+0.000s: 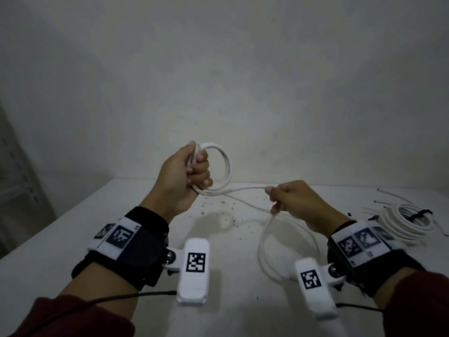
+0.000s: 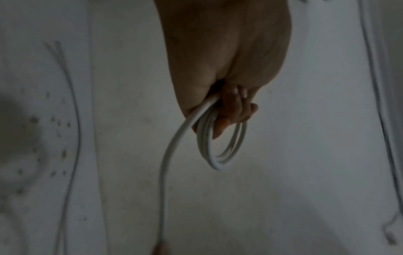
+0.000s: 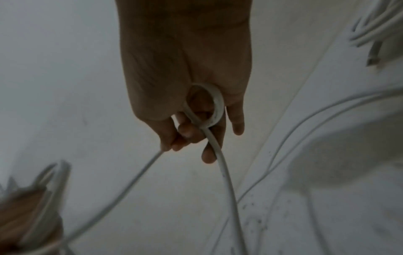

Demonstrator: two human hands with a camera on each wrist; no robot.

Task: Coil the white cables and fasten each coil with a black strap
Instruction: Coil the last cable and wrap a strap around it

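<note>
Nearest the camera, two wrist-mounted white camera units [image 1: 193, 271] with black square markers jut over the white table [image 1: 73, 239]. Just past them, slack loops of the white cable [image 1: 267, 244] droop down to the tabletop below the right hand [image 1: 296, 200] — that hand is curled around the cable, thumb and forefinger pinching it where it leaves toward the left, and the right wrist view shows a small loop of it tucked against the palm under bent fingers [image 3: 189, 132]. From there the strand runs taut across to the left hand [image 1: 187, 176], raised a little higher and fisted tight on a small coil [image 1: 221, 166] of several turns that stands upright above the table. Off to the right, further back, a finished coil [image 1: 405, 222] lies flat with a black strap [image 1: 421, 213] cinched around it — loose white cable ends [image 1: 388, 193] beside it. Dark specks [image 1: 226, 205] are scattered mid-table, and a plain wall [image 1: 218, 69] rises behind.
</note>
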